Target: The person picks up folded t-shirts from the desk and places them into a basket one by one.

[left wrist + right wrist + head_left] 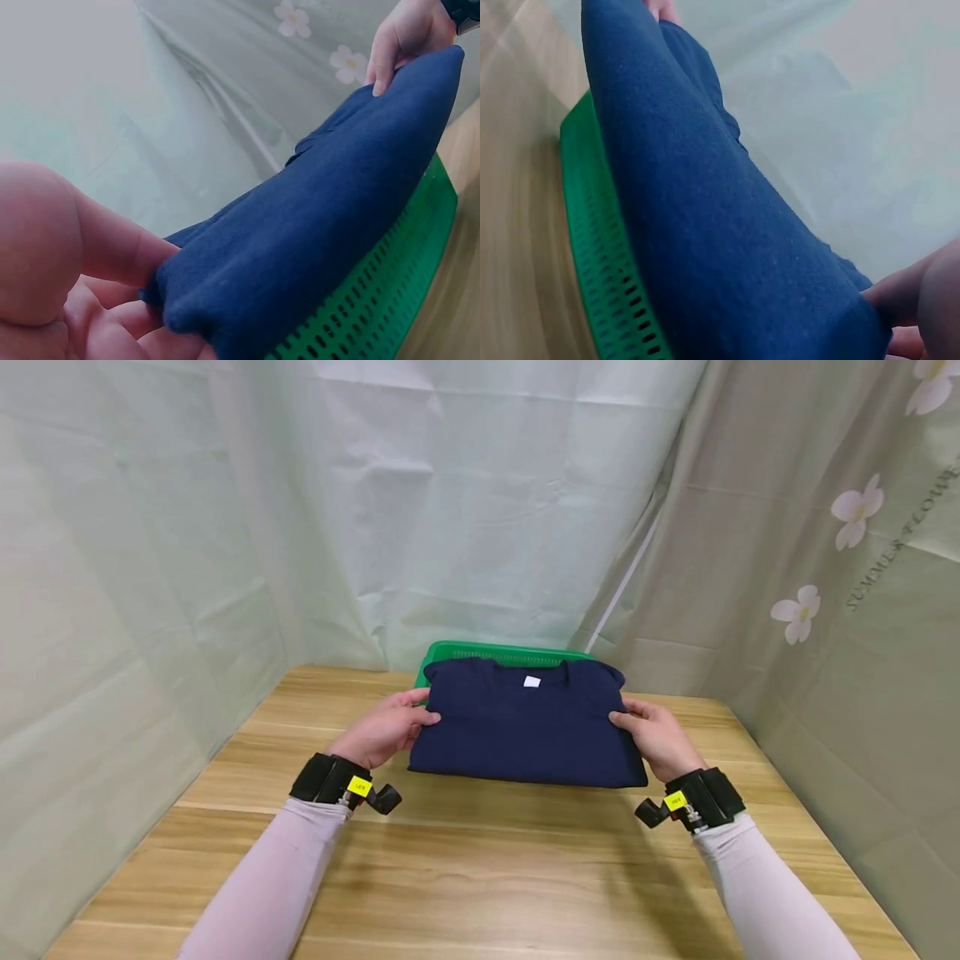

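Note:
A folded navy blue T-shirt (pixel 525 731) with a small white neck label hangs between both hands, its collar facing away from me. My left hand (pixel 387 727) pinches its left side, thumb on top and fingers beneath. On the opposite side my right hand (pixel 662 739) grips the other edge in the same way. Behind and below the shirt stands a green perforated plastic basket (pixel 510 652); the shirt covers most of it in the head view. Both wrist views show the basket's slotted wall (pixel 375 300) under the raised cloth.
The wooden table (pixel 465 877) carries the basket near its far edge. Pale curtains (pixel 480 510) enclose the table at the back and sides, printed with flowers on the right. Black straps with small cameras sit on both wrists.

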`<state>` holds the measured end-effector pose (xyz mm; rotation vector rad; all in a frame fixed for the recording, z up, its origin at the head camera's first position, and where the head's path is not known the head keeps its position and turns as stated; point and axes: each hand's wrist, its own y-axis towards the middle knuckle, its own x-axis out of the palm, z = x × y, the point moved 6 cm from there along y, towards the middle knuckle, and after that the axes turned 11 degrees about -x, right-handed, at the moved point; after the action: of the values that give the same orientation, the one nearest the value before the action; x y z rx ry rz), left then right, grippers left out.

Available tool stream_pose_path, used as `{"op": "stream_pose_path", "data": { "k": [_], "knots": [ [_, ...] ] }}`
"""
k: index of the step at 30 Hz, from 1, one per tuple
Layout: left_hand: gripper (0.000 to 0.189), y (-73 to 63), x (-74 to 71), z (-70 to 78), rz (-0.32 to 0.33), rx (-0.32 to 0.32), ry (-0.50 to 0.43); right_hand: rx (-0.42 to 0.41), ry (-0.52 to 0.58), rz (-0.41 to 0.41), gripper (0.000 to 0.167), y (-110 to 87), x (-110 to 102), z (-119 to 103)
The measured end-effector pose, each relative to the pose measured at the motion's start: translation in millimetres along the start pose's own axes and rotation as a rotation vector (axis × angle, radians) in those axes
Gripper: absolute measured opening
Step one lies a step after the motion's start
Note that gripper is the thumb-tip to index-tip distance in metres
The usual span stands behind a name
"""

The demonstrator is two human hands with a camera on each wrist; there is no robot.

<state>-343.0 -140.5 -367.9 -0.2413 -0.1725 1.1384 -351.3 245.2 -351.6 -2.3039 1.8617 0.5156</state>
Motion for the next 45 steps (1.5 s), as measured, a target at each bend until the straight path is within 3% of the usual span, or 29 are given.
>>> {"op": "stream_pose_path", "data": {
  "k": [12,22,34,45],
  "knots": [
    [0.073,18.6,-8.8,17.5,0.089,-0.042,0.070,0.037,-0.002,0.052,0.061,32.4,1,-6],
    [0.074,33.9,-14.3,31.0,0.138,-0.086,-0.008,0.040,-0.047,0.095,0.058,52.5,4,-12],
    [0.074,45.6,-18.2,34.6,0.216,-0.100,0.041,0.050,-0.076,0.141,0.057,61.6,6,-11],
    [0.071,46.9,-15.1,39.0,0.227,-0.080,0.046,0.045,-0.069,0.141,0.057,63.6,8,-16]
  ]
}}
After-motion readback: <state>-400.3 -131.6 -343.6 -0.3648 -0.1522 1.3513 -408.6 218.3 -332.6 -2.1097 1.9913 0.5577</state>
